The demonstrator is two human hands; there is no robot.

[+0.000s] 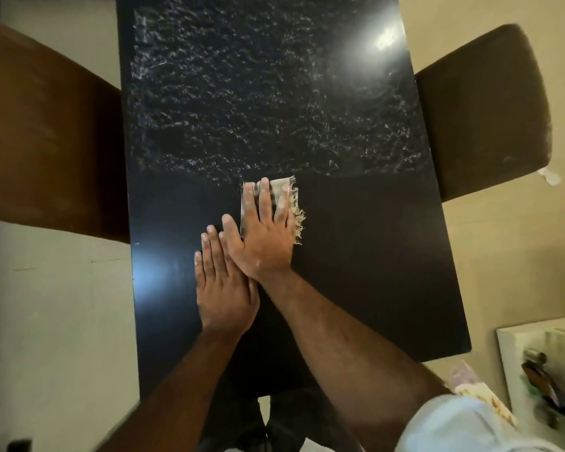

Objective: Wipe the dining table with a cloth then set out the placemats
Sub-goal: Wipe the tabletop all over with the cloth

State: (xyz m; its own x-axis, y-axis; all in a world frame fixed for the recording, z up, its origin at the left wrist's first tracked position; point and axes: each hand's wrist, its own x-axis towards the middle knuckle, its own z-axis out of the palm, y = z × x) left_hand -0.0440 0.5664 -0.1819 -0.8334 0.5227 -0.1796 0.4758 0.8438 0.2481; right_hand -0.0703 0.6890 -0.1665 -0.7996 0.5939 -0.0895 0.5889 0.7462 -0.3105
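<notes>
from the head camera, straight down onto a black dining table [372,256], its long axis running away from the viewer.

presses a folded beige cloth [278,187] with a frayed fringe flat to the tabletop under the right hand [261,238]: fingers straight and a little spread, thumb out to the left, nothing curled round the fabric. has the cloth near the middle of the table, right at the line where the surface changes. beyond that line, whitish smeary streaks [258,102] across the far half; on the near side, plain dark gloss.

lays the left hand [222,288] palm down on bare tabletop, just beside the right one and nearer the viewer, fingers straight and close together, holding nothing. tucks its thumb side against the right wrist; cannot tell whether the two actually touch.

shows a bright lamp reflection [385,39] at the far right of the tabletop and a softer glare [150,272] near the left edge.

flanked by two brown upholstered chairs: left chair [46,132] up against the left edge, right chair [483,109] at the right edge, both over a pale floor [62,337].

ends the right forearm in a pale blue sleeve [454,425] at the bottom right. beside it, near the table's near right corner, a patterned fabric [480,394], too blurred to name. further right, a white unit [516,353] with blurred items on it.
</notes>
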